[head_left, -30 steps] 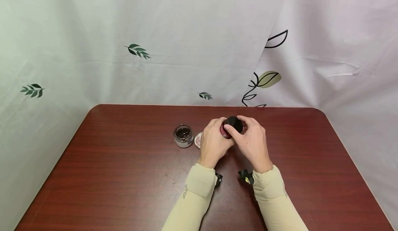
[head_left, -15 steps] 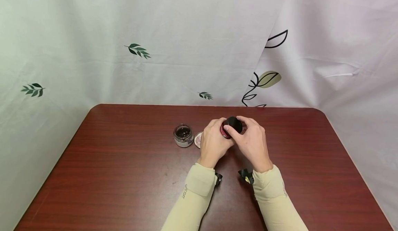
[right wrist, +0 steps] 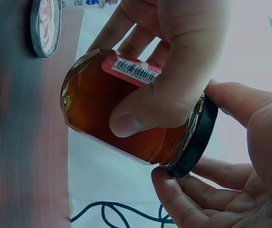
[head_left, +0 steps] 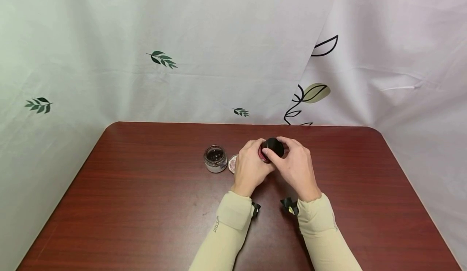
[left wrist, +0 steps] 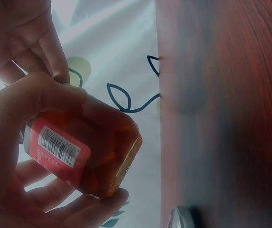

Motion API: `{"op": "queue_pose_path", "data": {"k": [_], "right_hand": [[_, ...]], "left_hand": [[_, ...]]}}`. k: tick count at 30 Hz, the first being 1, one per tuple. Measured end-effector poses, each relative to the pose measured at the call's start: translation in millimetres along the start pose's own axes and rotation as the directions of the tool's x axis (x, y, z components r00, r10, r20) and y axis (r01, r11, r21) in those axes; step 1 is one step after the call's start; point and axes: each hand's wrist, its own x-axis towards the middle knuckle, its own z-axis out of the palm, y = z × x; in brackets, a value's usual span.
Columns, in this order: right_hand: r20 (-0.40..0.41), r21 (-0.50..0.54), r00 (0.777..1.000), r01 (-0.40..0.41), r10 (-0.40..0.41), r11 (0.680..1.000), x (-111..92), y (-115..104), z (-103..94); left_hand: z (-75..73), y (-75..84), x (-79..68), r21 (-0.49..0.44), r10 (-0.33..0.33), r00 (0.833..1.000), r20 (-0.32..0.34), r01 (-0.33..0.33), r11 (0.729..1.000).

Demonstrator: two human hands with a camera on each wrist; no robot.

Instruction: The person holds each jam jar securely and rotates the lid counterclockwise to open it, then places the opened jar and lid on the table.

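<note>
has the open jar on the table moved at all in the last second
No. In the head view, the open jar sits in the same place against the table's far edge, with no visible shift either way.

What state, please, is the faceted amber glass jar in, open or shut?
Shut, or at least covered: a round black lid sits over the mouth of the jar, gripped by the right hand. How tight, I cannot tell.

Curtained-off space; type of premises cannot be determined. Pale fabric hangings (head_left: 219, 23), creased and printed with leaf sprigs (head_left: 163, 60), rise behind and on both sides of a reddish-brown, wood-grained tabletop (head_left: 146, 206).
</note>
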Motion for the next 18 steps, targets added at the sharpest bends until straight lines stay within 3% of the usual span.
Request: {"op": "queue_pose_path", "data": {"k": [18], "right_hand": [[0.035, -0.007, 0.999, 0.028, -0.027, 1.000, 1.3, 2.0, -0.3]], "left_hand": [[-0.1, -0.1, 0.1, -0.007, -0.026, 0.999, 0.019, 0.026, 1.000]]}}
